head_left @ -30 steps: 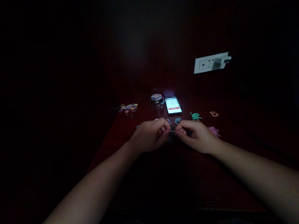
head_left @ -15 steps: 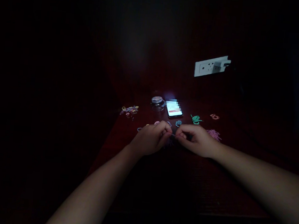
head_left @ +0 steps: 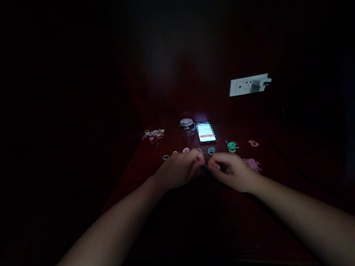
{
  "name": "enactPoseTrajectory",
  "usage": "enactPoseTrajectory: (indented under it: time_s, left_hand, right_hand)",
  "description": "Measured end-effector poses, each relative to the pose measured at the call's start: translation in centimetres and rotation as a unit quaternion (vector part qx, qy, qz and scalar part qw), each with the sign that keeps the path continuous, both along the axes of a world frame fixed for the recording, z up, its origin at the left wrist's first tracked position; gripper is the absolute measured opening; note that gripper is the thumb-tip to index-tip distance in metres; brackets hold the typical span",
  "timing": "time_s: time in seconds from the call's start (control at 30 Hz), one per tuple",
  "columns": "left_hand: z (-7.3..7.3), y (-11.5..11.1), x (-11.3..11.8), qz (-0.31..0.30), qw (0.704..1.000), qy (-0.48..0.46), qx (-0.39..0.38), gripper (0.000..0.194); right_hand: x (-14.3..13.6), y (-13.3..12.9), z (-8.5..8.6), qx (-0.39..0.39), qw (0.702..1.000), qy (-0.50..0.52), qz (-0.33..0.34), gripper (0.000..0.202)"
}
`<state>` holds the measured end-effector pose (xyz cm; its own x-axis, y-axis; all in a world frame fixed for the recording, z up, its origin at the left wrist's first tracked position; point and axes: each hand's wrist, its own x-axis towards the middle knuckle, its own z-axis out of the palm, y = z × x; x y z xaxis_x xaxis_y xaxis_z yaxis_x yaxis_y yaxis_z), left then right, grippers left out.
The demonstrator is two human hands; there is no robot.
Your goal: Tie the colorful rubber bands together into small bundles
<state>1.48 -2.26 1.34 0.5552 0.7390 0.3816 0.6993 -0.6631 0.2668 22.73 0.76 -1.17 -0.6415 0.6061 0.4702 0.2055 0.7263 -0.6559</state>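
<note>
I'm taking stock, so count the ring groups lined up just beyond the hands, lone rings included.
5 visible. From the left: blue, yellow and pink past the left hand, purple by its fingers, teal near the right hand. The hands may hide more.

no readable text, phone screen (head_left: pixel 206 138) partly pixelated, jar lid (head_left: pixel 186 122) unreadable

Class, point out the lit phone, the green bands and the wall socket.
Phone (head_left: pixel 206 138), head view: lower part of its screen.
Green bands (head_left: pixel 232 145), head view: middle of the bunch.
Wall socket (head_left: pixel 240 87), head view: left part of its plate.
</note>
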Motion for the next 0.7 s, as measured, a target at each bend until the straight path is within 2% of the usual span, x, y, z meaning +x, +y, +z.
enactPoseTrajectory:
  time_s: [0.13,0.5,0.7]
  left_hand:
    - [-0.11,0.08,0.05,0.001,1.000,0.009,0.007,0.016]
    - [0.11,-0.09,0.11,-0.002,1.000,0.019,0.012,0.014]
    - [0.01,0.01,-0.24,-0.037,0.999,-0.021,0.023,0.012]
  right_hand:
    - [-0.02,-0.12,-0.07,-0.031,1.000,-0.004,0.004,0.011]
    - [-0.10,-0.06,0.06,-0.017,1.000,-0.007,0.001,0.014]
    - [0.00,-0.15,0.08,-0.024,1.000,-0.001,0.002,0.014]
